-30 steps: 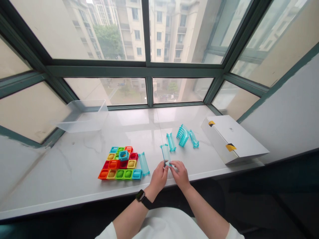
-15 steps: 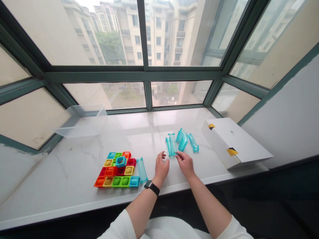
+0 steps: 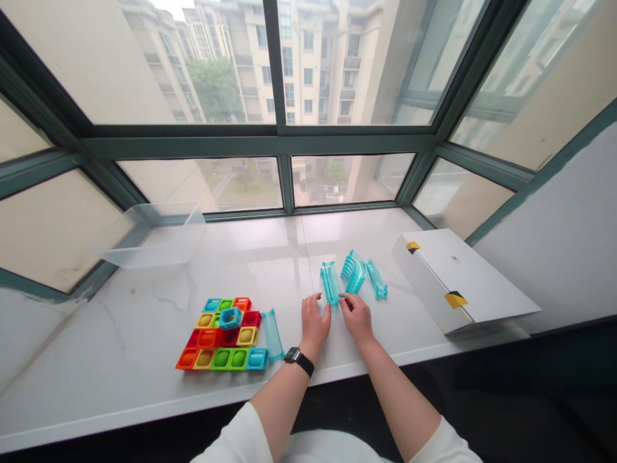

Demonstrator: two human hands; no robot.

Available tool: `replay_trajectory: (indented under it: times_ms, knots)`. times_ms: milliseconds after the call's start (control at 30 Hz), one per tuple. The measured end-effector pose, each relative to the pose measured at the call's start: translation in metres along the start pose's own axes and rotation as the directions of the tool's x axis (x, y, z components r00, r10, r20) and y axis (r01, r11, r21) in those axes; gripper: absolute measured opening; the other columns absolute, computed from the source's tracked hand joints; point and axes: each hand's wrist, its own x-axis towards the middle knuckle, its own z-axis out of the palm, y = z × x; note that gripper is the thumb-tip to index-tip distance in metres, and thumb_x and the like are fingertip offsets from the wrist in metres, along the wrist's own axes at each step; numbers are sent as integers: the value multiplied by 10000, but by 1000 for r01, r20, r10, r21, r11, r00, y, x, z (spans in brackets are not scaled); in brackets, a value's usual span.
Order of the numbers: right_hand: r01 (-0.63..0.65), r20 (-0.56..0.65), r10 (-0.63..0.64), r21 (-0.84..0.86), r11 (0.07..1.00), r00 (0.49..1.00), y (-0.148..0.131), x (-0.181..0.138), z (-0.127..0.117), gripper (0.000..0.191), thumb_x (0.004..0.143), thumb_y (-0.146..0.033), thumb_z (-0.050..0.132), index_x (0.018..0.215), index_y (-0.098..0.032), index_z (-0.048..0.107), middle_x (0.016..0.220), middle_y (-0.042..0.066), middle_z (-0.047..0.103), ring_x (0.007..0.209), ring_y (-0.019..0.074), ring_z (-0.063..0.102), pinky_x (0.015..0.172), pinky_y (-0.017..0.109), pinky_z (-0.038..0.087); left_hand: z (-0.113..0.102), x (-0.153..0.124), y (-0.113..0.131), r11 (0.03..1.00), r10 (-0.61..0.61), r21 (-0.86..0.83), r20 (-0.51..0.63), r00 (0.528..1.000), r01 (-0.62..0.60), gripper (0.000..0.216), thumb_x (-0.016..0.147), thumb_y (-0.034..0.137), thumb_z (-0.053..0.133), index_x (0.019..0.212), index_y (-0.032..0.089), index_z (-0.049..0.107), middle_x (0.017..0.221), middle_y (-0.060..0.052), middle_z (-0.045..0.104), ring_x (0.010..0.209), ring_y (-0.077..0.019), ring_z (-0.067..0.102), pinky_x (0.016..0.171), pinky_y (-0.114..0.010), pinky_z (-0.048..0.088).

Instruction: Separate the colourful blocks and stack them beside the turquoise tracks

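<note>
L hand (image 3: 313, 325), R hand (image 3: 356, 318) flank teal tube (image 3: 330, 283); sill edge (image 3: 144, 417) near.

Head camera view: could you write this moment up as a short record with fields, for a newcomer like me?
Left hand: open, beside a clear teal tube piece; black watch on wrist
Right hand: fingertips at that tube's lower end, not clearly gripping
Nearby: ribbed curved teal piece, teal channel
Rest: colourful tile block, clear plastic tub, white box, on a marble sill
</note>
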Motion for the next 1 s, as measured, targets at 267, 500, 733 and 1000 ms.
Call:
replay_trajectory:
  times_ms: [267,500,733,1000]
  knots:
    - [25,-49,-23,43,999,999,15,-7,10,335,1011,-464,568,1077,-205,770,1000,101,771,854,240,713,780,355,578,1,3,4,999,40,14,46,998,-41,192,1030,274,537,1215,236,568,1165,-103,677,1149,-283,638,1092,-561,503]
    - [41,-50,-39,55,998,998,17,-7,12,318,1021,-441,561,1093,-208,765,998,96,762,876,240,712,796,359,580,-3,6,8,999,29,17,67,997,-31,146,1033,265,518,1154,244,599,1119,-87,691,1095,-270,649,1025,-513,535]
    - [67,-59,-65,42,997,996,15,-5,12,315,1018,-440,568,1095,-217,777,980,91,764,848,235,707,778,358,579,-7,8,13,999,17,27,75,997,-19,110,1026,248,513,1052,245,620,1031,-72,701,1022,-260,668,967,-478,545]
    - [61,-56,-59,40,997,997,11,-4,12,316,1012,-429,573,1085,-211,791,973,93,770,823,226,708,750,342,579,-5,8,13,999,17,50,83,996,-22,97,1001,211,533,1025,244,620,1004,-59,715,994,-253,671,1086,-524,474]
